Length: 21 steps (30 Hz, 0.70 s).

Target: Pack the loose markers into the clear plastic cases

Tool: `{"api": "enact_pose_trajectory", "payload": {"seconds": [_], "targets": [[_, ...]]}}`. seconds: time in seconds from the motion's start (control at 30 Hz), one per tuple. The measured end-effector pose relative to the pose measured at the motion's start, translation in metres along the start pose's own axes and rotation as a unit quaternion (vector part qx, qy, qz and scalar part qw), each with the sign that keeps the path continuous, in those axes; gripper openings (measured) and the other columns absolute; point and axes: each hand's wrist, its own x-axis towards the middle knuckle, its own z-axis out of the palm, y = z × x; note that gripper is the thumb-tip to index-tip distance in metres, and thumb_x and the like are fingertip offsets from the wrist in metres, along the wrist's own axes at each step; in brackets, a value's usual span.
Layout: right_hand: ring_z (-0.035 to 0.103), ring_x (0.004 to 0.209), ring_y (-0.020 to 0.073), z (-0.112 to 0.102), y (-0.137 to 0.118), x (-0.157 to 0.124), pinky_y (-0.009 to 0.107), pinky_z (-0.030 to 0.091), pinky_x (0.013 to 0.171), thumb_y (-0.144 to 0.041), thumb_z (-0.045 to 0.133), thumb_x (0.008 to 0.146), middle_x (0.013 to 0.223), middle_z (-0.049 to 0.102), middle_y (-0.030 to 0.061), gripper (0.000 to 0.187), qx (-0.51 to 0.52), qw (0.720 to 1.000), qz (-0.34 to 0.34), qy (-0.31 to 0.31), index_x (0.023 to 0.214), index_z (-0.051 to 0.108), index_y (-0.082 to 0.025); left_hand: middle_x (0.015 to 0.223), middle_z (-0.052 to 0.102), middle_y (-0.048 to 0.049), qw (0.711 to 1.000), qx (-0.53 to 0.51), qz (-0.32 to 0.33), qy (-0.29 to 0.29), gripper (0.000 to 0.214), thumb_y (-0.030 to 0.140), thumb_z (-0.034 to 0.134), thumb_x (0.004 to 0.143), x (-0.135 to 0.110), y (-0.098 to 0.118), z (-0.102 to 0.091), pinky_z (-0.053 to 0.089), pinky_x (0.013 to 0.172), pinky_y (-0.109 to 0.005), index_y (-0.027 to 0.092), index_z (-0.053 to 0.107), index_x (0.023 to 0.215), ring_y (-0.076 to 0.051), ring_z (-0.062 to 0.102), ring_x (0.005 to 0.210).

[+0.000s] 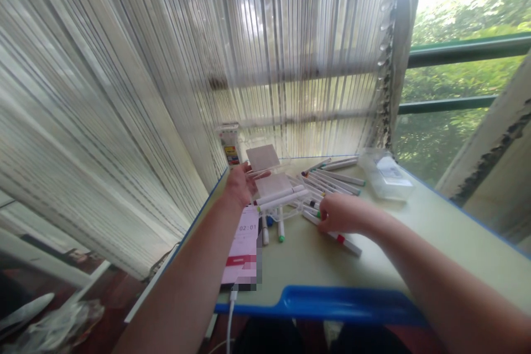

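Pale green desk with blue rim (pixel 415 243) bearing a far scatter of white markers (pixel 332 180), the left hand (pixel 238 183) gripping a clear plastic marker holder (pixel 271 185), the right hand (pixel 340 213) closing on a red-banded white marker (pixel 346 242), its length running near-right.

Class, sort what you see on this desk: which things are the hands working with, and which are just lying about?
In use: left hand holding clear marker case; right hand on the loose markers.

Lying about: phone, clear plastic box, small carton.
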Motion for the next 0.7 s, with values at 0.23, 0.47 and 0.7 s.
{"api": "enact_pose_trajectory", "payload": {"seconds": [0.23, 0.47, 0.7], "targets": [[0.052, 0.043, 0.0135, -0.007, 0.011, 0.002, 0.025, 0.036, 0.045, -0.027, 0.057, 0.069, 0.048, 0.059, 0.0013, 0.017, 0.187, 0.981, -0.005, -0.057, 0.054, 0.062, -0.019, 0.065, 0.071, -0.0131, 0.999, 0.033, 0.011, -0.01, 0.035, 0.019, 0.039, 0.086, 0.002, 0.0, 0.0, 0.056, 0.058, -0.034, 0.006, 0.064, 0.106, -0.025, 0.07, 0.06], [0.052, 0.045, 0.0114, -0.01, 0.027, 0.015, 0.023, 0.036, 0.046, -0.029, 0.049, 0.076, 0.05, 0.058, 0.0017, 0.024, 0.365, 0.926, 0.066, 0.07, 0.054, 0.052, -0.019, 0.072, 0.073, -0.0139, 1.0, 0.017, 0.013, 0.005, 0.039, 0.022, 0.04, 0.085, 0.006, 0.003, -0.005, 0.057, 0.064, -0.038, 0.007, 0.063, 0.112, -0.027, 0.07, 0.064], [0.048, 0.047, 0.0107, -0.007, 0.022, 0.021, 0.023, 0.038, 0.043, -0.028, 0.045, 0.081, 0.056, 0.052, -0.001, 0.02, 0.548, 0.809, 0.03, 0.209, 0.063, 0.048, -0.019, 0.075, 0.074, -0.0141, 1.0, 0.021, 0.006, 0.013, 0.037, 0.022, 0.039, 0.086, 0.007, 0.002, -0.005, 0.056, 0.059, -0.035, 0.008, 0.063, 0.11, -0.025, 0.07, 0.061]]}}
